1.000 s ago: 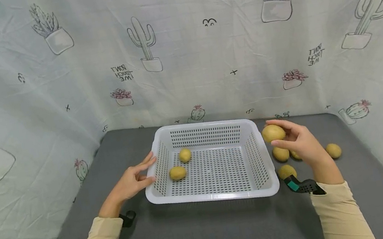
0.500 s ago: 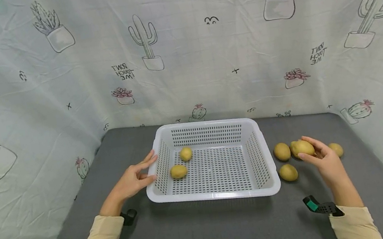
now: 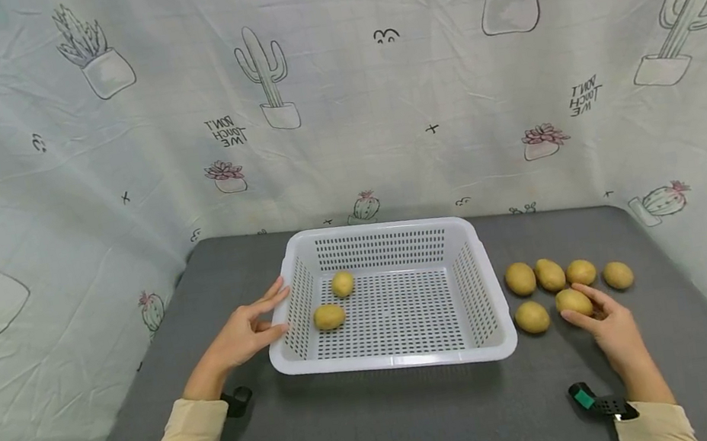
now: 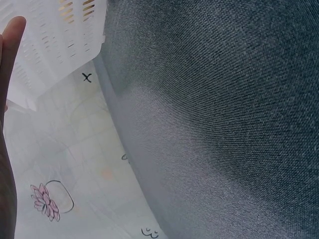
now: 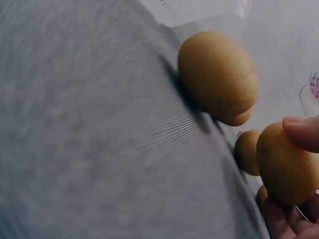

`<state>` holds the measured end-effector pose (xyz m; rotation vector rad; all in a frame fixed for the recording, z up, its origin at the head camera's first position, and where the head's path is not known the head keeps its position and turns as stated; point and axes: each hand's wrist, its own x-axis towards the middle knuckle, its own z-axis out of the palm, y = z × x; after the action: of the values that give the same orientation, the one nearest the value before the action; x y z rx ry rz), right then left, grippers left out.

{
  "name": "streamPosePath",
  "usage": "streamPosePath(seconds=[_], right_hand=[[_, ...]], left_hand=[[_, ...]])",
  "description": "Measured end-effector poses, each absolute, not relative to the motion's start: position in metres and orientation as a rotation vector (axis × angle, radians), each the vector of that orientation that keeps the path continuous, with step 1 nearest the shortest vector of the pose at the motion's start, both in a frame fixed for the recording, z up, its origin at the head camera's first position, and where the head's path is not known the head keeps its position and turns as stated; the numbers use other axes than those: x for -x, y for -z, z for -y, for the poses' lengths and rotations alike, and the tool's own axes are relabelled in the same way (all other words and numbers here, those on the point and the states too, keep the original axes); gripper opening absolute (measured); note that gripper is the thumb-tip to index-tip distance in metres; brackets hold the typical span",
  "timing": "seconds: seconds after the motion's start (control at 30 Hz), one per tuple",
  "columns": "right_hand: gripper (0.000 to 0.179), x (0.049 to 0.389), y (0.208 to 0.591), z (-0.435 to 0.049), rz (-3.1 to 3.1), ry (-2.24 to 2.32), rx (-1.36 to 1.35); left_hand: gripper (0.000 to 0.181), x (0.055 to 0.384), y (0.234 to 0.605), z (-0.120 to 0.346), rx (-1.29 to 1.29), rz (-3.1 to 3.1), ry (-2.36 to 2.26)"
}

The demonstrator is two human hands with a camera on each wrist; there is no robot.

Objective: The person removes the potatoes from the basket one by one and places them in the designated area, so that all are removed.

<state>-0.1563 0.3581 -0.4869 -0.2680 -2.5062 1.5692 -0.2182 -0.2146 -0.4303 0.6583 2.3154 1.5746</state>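
Note:
My right hand (image 3: 609, 326) holds a yellow-brown potato (image 3: 573, 303) between thumb and fingers, low over the table right of the basket. In the right wrist view, the thumb lies on one side of this potato (image 5: 286, 164) and the fingers curl under the other. Another potato (image 3: 532, 317) lies just left of it, and several more (image 3: 549, 274) form a row behind. My left hand (image 3: 243, 338) rests its extended fingers on the left rim of a white perforated plastic basket (image 3: 393, 361). Inside the basket, towards its left side, lie two potatoes (image 3: 329, 317).
A dark grey cloth (image 3: 387, 431) covers the table. Behind and beside it hangs a pale curtain (image 3: 334, 100) printed with cacti. The basket stands mid-table, with its right wall close to the leftmost loose potatoes.
My right hand has carried its potato from beside the basket's right rim, rightward and nearer the front, uncovering the back row of potatoes. The left hand and basket have stayed put.

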Motion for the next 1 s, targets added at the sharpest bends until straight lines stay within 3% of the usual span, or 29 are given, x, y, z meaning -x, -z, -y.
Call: streamPosePath(seconds=[0.7, 1.0], right_hand=[[0.065, 0.157, 0.499, -0.357, 2.532, -1.506, 0.137], [0.064, 0.153, 0.484, -0.353, 2.504, -1.434, 0.103]], left_hand=[[0.067, 0.219, 0.432, 0.215, -0.689, -2.3, -1.586], [0.067, 0.22, 0.429, 0.216, -0.675, -2.273, -1.599]])
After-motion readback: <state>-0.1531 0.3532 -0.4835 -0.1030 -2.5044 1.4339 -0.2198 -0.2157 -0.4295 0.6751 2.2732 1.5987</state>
